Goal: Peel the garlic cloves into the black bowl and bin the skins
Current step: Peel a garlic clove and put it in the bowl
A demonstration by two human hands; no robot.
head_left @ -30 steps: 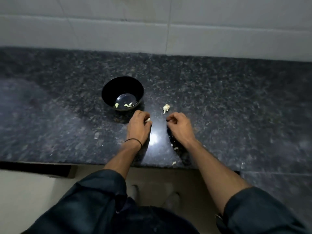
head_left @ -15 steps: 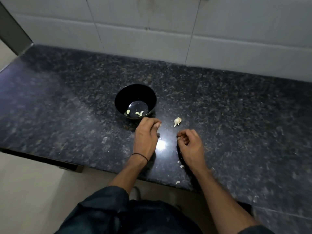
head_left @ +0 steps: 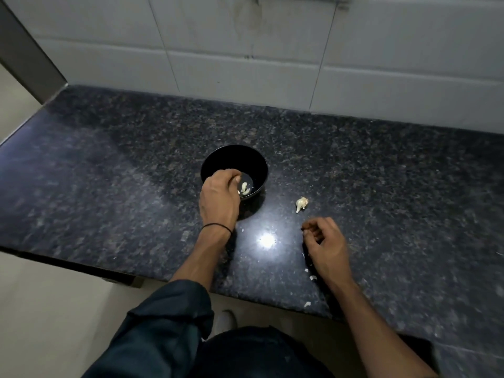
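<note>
The black bowl (head_left: 253, 162) stands mid-counter with a few peeled garlic cloves (head_left: 245, 188) at its bottom. My left hand (head_left: 219, 200) reaches over the bowl's near rim, its fingers curled down inside, right beside the cloves; whether a clove is still between the fingertips is hidden. An unpeeled garlic clove (head_left: 301, 203) lies on the counter right of the bowl. My right hand (head_left: 326, 246) rests just in front of it, thumb and forefinger pinched on a small scrap of garlic skin. No bin is in sight.
Bits of garlic skin (head_left: 311, 278) lie scattered on the dark granite counter (head_left: 395, 200) near its front edge, beside my right wrist. A white tiled wall (head_left: 245, 64) backs the counter. The counter ends at the left by a grey frame.
My left hand has moved forward from the counter to over the bowl, fingers dipping inside. My right hand has stayed in place, and my head has pulled back and turned a little left.
</note>
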